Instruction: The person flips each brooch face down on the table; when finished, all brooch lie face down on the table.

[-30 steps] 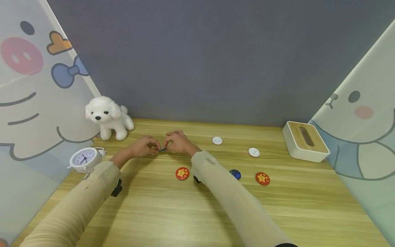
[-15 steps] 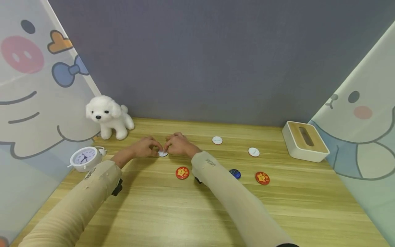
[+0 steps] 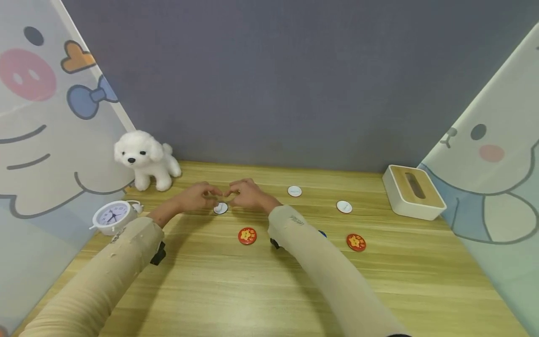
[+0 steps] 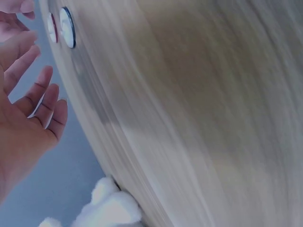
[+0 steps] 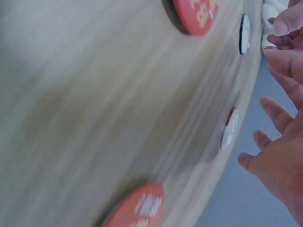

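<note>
Head view shows the left hand [image 3: 198, 197] and the right hand [image 3: 248, 194] with relaxed, bent fingers, gripping nothing. Near their fingertips, the white badge [image 3: 221, 208] lies flat on the surface [image 3: 219, 285]. One red badge [image 3: 247, 236] bears star and characters; lettering on the right sleeve [image 3: 322, 267] seems too small for reading.

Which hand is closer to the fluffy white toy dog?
Left. In the head view, the left hand is below and right of the toy dog; the right hand is farther right.
</note>
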A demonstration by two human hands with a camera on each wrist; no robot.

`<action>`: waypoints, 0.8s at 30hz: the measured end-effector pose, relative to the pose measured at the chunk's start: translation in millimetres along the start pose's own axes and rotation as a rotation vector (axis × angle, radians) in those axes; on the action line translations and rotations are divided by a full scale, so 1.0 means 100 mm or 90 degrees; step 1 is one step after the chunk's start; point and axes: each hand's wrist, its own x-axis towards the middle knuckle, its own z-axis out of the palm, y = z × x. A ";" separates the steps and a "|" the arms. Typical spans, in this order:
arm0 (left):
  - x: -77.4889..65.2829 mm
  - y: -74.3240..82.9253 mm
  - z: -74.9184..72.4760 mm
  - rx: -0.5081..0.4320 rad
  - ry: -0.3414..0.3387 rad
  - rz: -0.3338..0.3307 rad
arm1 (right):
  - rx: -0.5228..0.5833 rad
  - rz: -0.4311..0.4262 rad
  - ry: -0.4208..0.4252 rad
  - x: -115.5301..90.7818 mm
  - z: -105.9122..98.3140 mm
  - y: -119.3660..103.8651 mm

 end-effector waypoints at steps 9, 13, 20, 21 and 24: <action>0.11 0.14 0.03 -0.003 0.004 -0.001 | 0.068 -0.001 0.018 -0.33 -0.29 0.13; 0.19 0.26 0.07 -0.019 0.007 0.021 | 0.078 0.019 0.031 -0.50 -0.45 0.21; 0.31 0.46 0.18 -0.034 -0.006 0.048 | 0.025 0.046 0.039 -0.74 -0.59 0.42; 0.33 0.48 0.19 -0.030 -0.004 0.054 | 0.023 0.051 0.041 -0.77 -0.60 0.45; 0.40 0.55 0.25 -0.016 0.001 0.071 | 0.019 0.059 0.041 -0.87 -0.63 0.52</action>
